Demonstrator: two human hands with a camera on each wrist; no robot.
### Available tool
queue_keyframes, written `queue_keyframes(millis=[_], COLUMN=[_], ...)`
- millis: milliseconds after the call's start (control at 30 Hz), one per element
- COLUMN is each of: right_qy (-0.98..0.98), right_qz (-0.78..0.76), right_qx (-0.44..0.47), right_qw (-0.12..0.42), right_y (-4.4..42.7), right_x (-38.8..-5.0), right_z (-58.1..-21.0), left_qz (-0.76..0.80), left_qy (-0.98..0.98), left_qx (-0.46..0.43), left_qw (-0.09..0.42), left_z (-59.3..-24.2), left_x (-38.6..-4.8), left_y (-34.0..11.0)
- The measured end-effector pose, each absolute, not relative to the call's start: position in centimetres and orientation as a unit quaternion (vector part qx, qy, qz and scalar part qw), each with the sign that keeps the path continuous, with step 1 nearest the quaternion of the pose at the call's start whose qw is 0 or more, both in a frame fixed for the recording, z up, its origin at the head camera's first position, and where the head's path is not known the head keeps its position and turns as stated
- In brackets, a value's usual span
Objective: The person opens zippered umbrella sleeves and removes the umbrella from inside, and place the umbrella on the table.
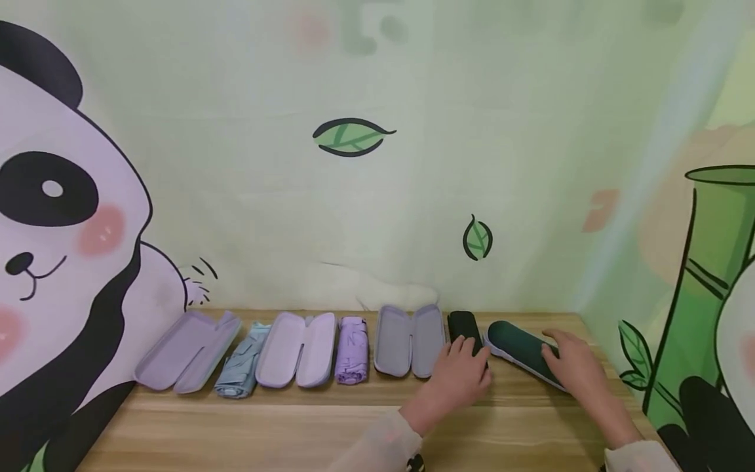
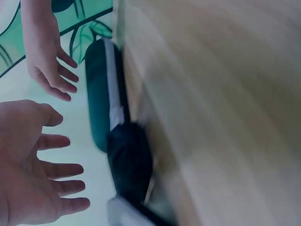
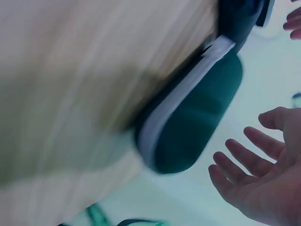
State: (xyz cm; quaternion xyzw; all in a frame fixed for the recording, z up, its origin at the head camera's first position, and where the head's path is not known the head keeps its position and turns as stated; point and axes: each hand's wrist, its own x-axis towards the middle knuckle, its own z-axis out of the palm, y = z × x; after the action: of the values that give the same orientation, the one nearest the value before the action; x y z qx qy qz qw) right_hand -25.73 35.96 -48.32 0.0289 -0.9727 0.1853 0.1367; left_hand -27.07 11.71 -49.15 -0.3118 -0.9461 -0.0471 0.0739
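Observation:
My left hand (image 1: 460,377) is over a dark folded umbrella (image 1: 464,324), hiding its near end. In the left wrist view that hand (image 2: 37,165) has its fingers spread, apart from the dark umbrella (image 2: 131,160). My right hand (image 1: 575,367) is above the near end of a closed dark green case (image 1: 522,347) with a pale edge band. The right wrist view shows the right hand (image 3: 263,174) with loosely extended fingers, a gap between it and the green case (image 3: 200,115). Neither hand holds anything.
Left of the dark umbrella, a row holds an open grey case (image 1: 392,347), a purple folded umbrella (image 1: 352,351), an open lilac case (image 1: 282,351), a light blue folded umbrella (image 1: 242,367) and another open lilac case (image 1: 177,351). The wooden table (image 1: 265,432) meets a printed backdrop (image 1: 413,196) behind.

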Motion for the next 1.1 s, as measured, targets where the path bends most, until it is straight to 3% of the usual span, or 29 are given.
queue_keyframes(millis=[367,667,900,1100], right_qy=[-0.974,-0.973,-0.972,-0.972], right_qz=[0.192,0.198,0.208,0.216], right_qx=[0.000,-0.015,-0.010,-0.008], right_qw=[0.122,0.120,0.106,0.093], right_y=[39.1,40.5,40.9,41.0], right_x=[-25.3,-25.4,-24.4,-23.1], right_z=[-50.2,-49.8,-49.6,-49.7], left_qz=[-0.053,-0.015,-0.007,-0.008], left_qy=[-0.938,-0.889,-0.896,-0.903], left_qx=[-0.338,-0.443,-0.441,-0.427], left_qw=[0.061,0.118,0.057,0.038], left_z=[-51.4,-50.5,-50.2,-51.0], left_x=[-27.8,-27.9,-27.6,-26.6], left_y=[13.8,16.7,18.0,18.8])
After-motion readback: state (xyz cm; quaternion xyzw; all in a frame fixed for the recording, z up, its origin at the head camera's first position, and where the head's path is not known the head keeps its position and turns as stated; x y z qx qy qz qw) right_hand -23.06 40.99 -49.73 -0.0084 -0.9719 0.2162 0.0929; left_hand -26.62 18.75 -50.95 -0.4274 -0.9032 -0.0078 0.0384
